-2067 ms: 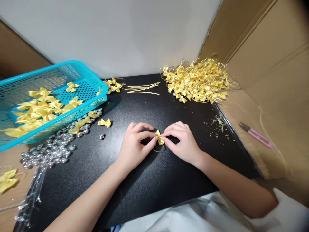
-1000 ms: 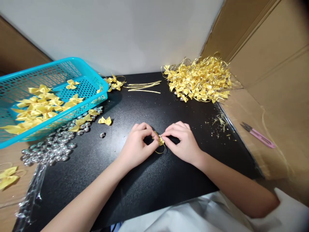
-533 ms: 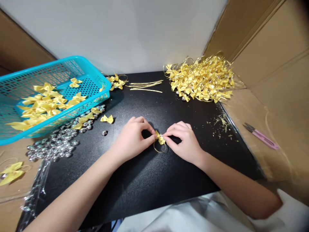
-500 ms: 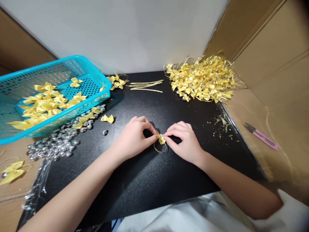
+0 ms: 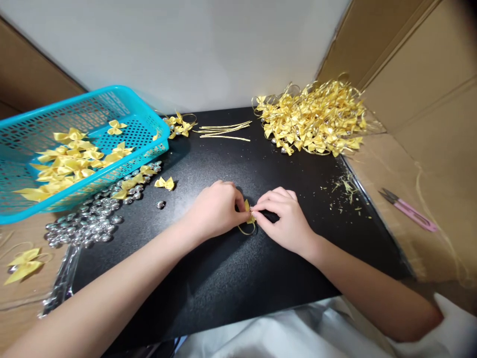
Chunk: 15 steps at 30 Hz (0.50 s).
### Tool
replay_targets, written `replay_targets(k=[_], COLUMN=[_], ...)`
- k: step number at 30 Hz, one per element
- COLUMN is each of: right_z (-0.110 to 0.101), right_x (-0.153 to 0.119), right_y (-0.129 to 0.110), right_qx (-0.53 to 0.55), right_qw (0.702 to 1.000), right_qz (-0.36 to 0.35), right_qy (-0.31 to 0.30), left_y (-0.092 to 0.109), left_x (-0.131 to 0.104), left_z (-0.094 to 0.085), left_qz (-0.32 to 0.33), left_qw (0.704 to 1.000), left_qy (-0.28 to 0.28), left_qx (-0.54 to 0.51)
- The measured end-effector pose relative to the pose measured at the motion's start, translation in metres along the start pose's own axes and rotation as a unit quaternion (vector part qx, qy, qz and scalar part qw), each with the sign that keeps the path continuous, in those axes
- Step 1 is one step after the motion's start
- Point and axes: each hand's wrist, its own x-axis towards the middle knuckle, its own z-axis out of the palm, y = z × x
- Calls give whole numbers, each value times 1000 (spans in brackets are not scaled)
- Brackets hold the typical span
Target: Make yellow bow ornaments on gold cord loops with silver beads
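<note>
Between my two hands, over the middle of the black table, is a small yellow bow (image 5: 247, 205) with a thin gold cord loop (image 5: 246, 231) hanging below it. My left hand (image 5: 219, 209) pinches the bow from the left, its fingertips partly covering it. From the right, my right hand (image 5: 285, 219) pinches at the bow's centre with thumb and forefinger. The fingertips of both hands nearly touch. Left of my left hand lie a loose yellow bow (image 5: 165, 183) and a single silver bead (image 5: 161, 204).
A blue basket (image 5: 84, 191) of yellow bows stands at the left, beside many silver beads (image 5: 87, 219). Gold cords (image 5: 225, 130) lie at the back. A heap of corded bows (image 5: 313, 119) fills the back right. Pink snips (image 5: 413, 214) lie far right on cardboard.
My left hand has shifted slightly right, closer to my right hand, and covers more of the bow. The cord loop has moved a little and shows less.
</note>
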Motion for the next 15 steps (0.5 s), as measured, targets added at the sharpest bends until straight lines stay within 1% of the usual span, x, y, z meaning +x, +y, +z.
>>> replay_targets(k=[6,11,15], right_z=[2,3,4], right_x=[0,0,-1], right_y=[1,2,2], right_qx=[8,21,20], right_qw=[1000,1000,1000], right_qz=[15,11,8], right_qy=[-6,1,2], left_y=[-2,-4,-3], left_x=[-7,-13,-15], left_z=[4,3,0], left_qz=[5,6,11], left_qw=[999,997,996], left_qy=[8,6,32], left_qx=[-44,-72,-84])
